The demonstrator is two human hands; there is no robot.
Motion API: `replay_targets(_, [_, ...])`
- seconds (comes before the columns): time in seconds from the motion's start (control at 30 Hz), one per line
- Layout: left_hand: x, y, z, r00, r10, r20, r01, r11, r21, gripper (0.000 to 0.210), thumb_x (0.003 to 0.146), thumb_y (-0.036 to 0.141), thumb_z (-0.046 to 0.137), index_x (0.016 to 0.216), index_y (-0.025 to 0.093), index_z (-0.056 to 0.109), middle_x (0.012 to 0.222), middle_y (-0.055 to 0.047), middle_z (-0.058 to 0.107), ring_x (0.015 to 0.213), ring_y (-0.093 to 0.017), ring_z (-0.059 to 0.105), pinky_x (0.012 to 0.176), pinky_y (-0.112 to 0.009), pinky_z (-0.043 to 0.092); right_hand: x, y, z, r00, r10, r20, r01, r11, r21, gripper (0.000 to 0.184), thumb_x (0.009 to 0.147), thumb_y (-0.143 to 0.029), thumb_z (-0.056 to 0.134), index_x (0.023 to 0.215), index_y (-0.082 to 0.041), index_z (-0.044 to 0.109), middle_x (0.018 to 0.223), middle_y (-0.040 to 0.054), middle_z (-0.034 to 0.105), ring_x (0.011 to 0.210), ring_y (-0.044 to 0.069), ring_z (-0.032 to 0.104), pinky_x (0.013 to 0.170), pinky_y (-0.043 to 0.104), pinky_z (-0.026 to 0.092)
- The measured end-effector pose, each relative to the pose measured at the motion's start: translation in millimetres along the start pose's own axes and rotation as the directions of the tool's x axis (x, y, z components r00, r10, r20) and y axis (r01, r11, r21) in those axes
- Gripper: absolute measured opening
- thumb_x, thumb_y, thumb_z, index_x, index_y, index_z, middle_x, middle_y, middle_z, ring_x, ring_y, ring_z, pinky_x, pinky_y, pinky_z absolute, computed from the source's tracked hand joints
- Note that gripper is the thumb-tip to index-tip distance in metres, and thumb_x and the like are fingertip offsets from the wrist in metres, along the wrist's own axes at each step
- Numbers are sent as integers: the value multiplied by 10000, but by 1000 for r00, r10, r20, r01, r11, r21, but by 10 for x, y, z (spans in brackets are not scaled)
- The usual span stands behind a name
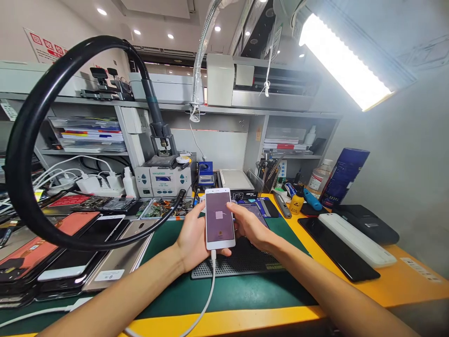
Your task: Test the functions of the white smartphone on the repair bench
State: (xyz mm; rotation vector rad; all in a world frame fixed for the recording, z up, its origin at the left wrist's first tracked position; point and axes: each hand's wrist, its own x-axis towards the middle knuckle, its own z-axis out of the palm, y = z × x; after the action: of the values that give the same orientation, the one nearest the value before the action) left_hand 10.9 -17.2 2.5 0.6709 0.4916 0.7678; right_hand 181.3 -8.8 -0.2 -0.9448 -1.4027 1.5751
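A white smartphone [220, 229] is held upright above the bench, its lit screen showing a purple picture with a small pale square. My left hand [192, 236] wraps the phone's left side and lower back, some fingers hidden behind it. On the other side, my right hand [249, 224] grips the right edge, the thumb lying at the screen's upper right and the other fingers mostly behind. A white charging cable [213, 281] is plugged into the phone's bottom and runs down toward the bench's front edge. Beneath lies a black perforated mat [242, 266] on the green work mat [245, 295].
A hot-air rework station [164, 180] stands behind, its thick black hose [21, 135] looping over the left side. Several phones [115, 262] lie at left. At right are a black phone [336, 245], a white slab-like device [356, 239] and bottles [321, 177]. A bright lamp [345, 61] hangs overhead.
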Motion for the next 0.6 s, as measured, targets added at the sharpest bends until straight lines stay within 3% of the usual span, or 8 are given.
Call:
replay_targets(0.3, [4,-9,-2,999,-5,37,6,1000,-20,605,985,603,372,1144,101,669,977,-177,686,787,-312,691,539,-445,601,-21,-42,18,1000,24,-2,-24,1000,-17,504,891,-637,535,1117,-196,626,913,64,699,738,206,625,579,296,494])
replay_targets(0.6, [-7,-9,9,999,-7,36,9,999,-37,630,991,594,359,1230,89,650,1065,-220,699,817,-327,707,537,-459,612,-19,-29,18,1000,25,-15,-26,999,-21,517,899,-635,534,1178,-212,633,984,74,723,733,205,633,608,311,505])
